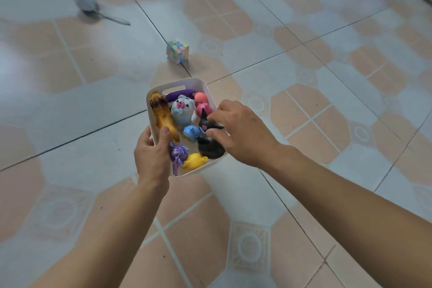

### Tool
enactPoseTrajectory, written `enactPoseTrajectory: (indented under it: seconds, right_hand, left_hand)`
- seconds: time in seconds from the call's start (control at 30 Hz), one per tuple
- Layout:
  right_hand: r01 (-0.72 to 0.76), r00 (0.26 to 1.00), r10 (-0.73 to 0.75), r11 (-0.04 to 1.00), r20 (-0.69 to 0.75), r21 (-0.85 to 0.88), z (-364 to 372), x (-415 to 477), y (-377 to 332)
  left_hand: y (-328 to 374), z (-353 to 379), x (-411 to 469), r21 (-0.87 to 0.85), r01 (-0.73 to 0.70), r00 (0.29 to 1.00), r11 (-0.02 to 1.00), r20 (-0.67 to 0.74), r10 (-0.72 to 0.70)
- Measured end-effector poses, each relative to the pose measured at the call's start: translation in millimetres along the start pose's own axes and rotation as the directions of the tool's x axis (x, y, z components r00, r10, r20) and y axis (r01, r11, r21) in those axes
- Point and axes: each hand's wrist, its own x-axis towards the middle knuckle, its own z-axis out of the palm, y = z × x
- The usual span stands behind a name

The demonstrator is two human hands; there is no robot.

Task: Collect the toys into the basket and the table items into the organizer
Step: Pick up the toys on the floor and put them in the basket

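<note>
r hand [243,133] fingers [214,134] pinch black toy [210,147] inside basket [184,83].

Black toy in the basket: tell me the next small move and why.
Probably open the right hand and let the black toy settle: it already sits inside the basket among the other toys, and the left hand holds the basket by its edge. That frees the right hand for the cube lying on the floor beyond the basket.
</note>
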Motion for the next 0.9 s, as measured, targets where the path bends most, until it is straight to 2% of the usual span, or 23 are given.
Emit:
enactPoseTrajectory:
  seconds: [0.23, 0.33, 0.53, 0.73, 0.83, 0.9]
  right_hand:
    - [-0.001, 1.000, 0.001, 0.997, -0.008, 0.071, -25, 64, -26]
    - [0.044, 0.999, -0.043, 0.994, -0.013, 0.103, -25, 93, -23]
    - [0.127, 0.991, -0.129, 0.990, 0.027, 0.062, -33, 153, 2]
    - [0.278, 0.958, -0.276, 0.960, 0.083, -0.019, -39, 227, 34]
    - [0.274, 0.959, -0.271, 0.961, 0.083, -0.028, -26, 261, 54]
    - [0.224, 0.969, -0.217, 0.974, 0.120, -0.044, -8, 282, 68]
  left_hand:
    - [52, -34, 18, -0.015, -0.028, 0.994, 1.000, -0.105, 0.026]
    - [65, -40, 29, -0.020, -0.046, 0.987, 0.999, -0.155, 0.043]
    - [87, -44, 49, -0.015, -0.083, 0.963, 0.996, -0.258, 0.077]
    - [90, -35, 78, 0.003, -0.089, 0.941, 0.996, -0.327, 0.085]
    - [86, -21, 95, 0.000, -0.086, 0.926, 0.996, -0.369, 0.080]
    - [80, -10, 105, -0.029, -0.084, 0.909, 0.996, -0.413, 0.065]
